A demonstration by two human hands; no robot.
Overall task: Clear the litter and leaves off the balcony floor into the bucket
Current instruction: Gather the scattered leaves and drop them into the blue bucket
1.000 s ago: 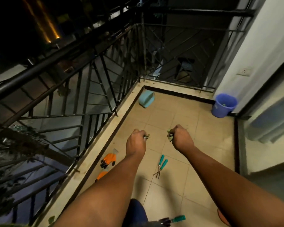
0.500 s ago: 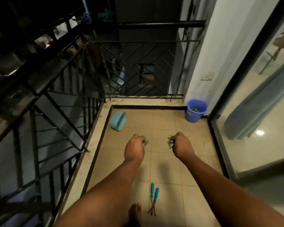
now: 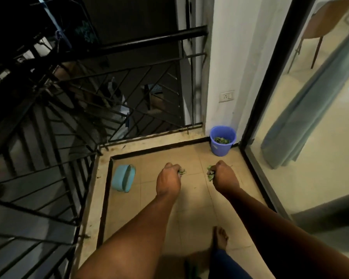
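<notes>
My left hand [image 3: 168,183] is a fist gripping a small bunch of leaves [image 3: 182,172] that pokes out at the thumb side. My right hand [image 3: 225,179] is also a fist, clutching green leaves [image 3: 210,172]. Both are held out over the tiled balcony floor [image 3: 191,208]. The blue bucket [image 3: 222,143] stands in the far right corner against the white wall, ahead of my right hand, with green leaves inside it.
A light blue tub [image 3: 123,178] lies on its side near the left kerb. A black metal railing [image 3: 85,101] bounds the left and far sides. A glass sliding door [image 3: 302,125] runs along the right. My bare foot [image 3: 220,237] stands on the tiles.
I have walked forward along the balcony; the bucket and tub are closer, and the green-handled tools have dropped out of view behind me. Both fists keep their leaves.
</notes>
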